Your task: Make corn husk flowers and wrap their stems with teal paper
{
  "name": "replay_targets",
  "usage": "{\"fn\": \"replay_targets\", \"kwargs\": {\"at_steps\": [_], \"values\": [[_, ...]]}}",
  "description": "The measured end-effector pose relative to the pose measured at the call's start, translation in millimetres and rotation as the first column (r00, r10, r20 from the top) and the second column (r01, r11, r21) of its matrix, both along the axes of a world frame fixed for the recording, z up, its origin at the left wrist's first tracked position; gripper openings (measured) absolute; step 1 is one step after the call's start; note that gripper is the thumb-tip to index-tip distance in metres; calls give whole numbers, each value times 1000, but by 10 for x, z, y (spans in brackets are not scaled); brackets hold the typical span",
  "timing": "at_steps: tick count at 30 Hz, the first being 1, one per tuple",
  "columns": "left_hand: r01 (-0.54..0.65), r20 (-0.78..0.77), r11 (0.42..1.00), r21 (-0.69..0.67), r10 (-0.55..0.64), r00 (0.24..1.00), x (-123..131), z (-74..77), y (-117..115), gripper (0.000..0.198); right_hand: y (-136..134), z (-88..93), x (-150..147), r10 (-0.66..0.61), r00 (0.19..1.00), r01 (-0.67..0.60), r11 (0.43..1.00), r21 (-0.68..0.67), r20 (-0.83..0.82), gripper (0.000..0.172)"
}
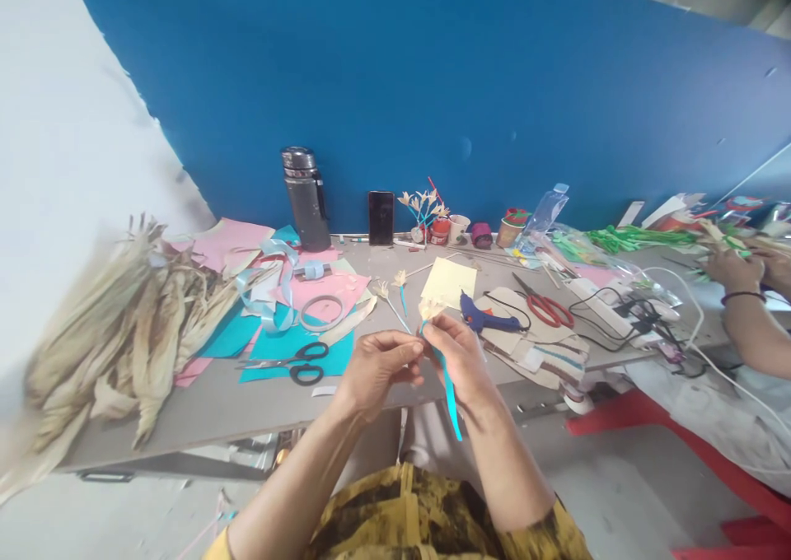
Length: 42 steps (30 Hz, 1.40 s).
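Note:
Both hands meet above the table's front edge. My right hand (456, 356) is closed on a small pale husk flower (431, 306), whose petals stick up past the fingers. A bright blue paper strip (451, 399) hangs down from that hand. Beside it, my left hand (384, 369) pinches at the flower's base with thumb and forefinger; what lies between those fingertips is too small to make out. Just beyond the hands, two finished-looking flowers (400, 280) with pale petals lie on the table. Black scissors (307, 362) rest on blue paper left of my left hand.
Dried husks (145, 329) cover the table's left end. A flask (306, 202) and a phone (381, 218) stand by the wall. To the right are a blue glue gun (491, 317), red-handled pliers (549, 309), a glove (549, 354) and a power strip (599, 306). Another person's hands work at far right.

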State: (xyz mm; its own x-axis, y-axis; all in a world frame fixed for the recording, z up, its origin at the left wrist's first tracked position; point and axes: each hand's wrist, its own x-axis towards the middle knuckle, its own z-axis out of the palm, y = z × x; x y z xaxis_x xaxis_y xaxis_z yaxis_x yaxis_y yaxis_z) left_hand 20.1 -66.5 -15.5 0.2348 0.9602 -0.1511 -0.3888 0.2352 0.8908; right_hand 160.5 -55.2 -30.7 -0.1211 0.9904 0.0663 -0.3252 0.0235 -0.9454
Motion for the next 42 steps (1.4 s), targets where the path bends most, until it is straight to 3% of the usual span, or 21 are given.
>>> {"fn": "replay_targets", "kwargs": {"at_steps": [4,8,15,19,22,23,25,28,30,34,42], "values": [[-153,-81,986,69,158,984,28,-59,5,23,15,-3,-24,-130,990,128,991,36,54,28],[-283,-218,933,224,330,918,66,-79,-27,16,-39,42,-52,-259,947,246,965,86,192,22],[-349,-266,910,223,401,876,136,-31,-41,17,-155,134,-142,-478,813,379,868,320,333,15],[-385,-308,838,386,511,803,186,-22,-70,15,-179,127,-182,-587,717,416,793,445,376,16],[-374,-311,775,510,571,760,188,-20,-93,15,-174,119,-163,-620,690,442,769,461,373,15],[-349,-310,778,523,555,772,170,-21,-92,14,-169,121,-144,-604,707,442,783,438,368,15],[-255,-311,839,481,435,845,101,-24,-70,12,-155,132,-89,-516,781,405,847,344,352,16],[-116,-220,947,300,187,957,-36,-40,-6,21,-134,161,-2,-297,897,244,951,191,328,18],[-112,-147,971,212,145,978,-106,-54,33,25,-128,180,34,-167,929,124,981,149,329,19],[-55,-23,995,80,57,998,-162,-71,66,25,-142,197,64,-43,923,-16,989,150,382,21],[146,141,989,14,-147,979,-214,-103,101,30,-195,235,82,-55,848,-72,974,216,528,17]]}}
